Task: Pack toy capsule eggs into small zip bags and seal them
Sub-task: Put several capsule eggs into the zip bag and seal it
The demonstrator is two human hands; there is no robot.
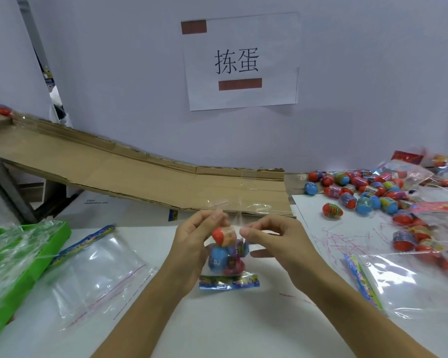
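Small clear zip bag (228, 254) of red and blue capsule eggs (224, 236) held upright above tabletop (217, 326) centre, near front edge. Left hand (192, 251) and right hand (272, 239) fingers pinching open bag mouth, presumably to align zip for sealing. Loose eggs (367, 200) heaped at right edge for reach.

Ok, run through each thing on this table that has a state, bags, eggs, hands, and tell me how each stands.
Held zip bag: upright, eggs inside, mouth not yet sealed.
Left hand: pinches the bag's top.
Right hand: pinches the bag's top.
Empty zip bag: flat on the table, unfilled.
Loose eggs: piled at the right, unpacked.
Cardboard ramp: sloping, one egg at its top.
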